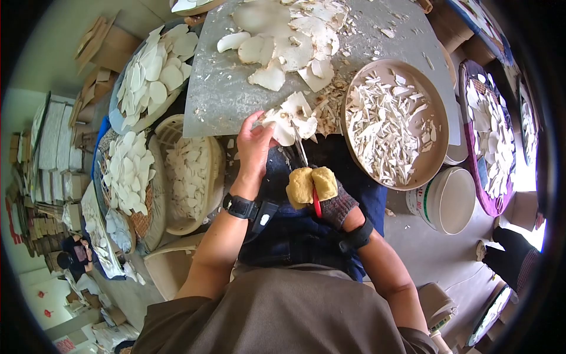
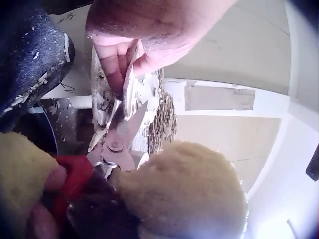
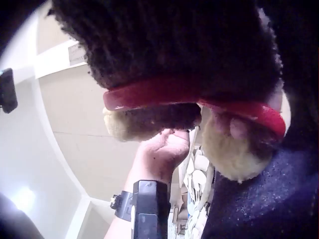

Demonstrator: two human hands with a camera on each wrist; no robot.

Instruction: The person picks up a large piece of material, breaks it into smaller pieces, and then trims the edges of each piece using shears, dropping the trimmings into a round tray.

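My left hand (image 1: 254, 147) pinches a thin, whitish, irregular dried slice (image 1: 289, 120) at the near edge of the grey table (image 1: 215, 88). My right hand (image 1: 340, 205), in a dark knitted fingerless glove, grips red-handled scissors (image 2: 115, 144). Yellow foam pads (image 1: 300, 187) surround the fingers and handles, hiding part of the grip. The blades (image 1: 301, 150) point away from my body and overlap the slice. In the left wrist view they stand apart, with the slice's edge at their tips, just below the left fingertips (image 2: 115, 84).
More large slices (image 1: 268, 53) lie farther back on the table, among crumbs. A round tan tray (image 1: 435, 97) of cut strips sits at right, above a white bucket (image 1: 457, 200). Left stand an oval basket (image 1: 219, 171) of pieces and heaped slices (image 1: 156, 74). Another person's legs (image 1: 514, 253) show far right.
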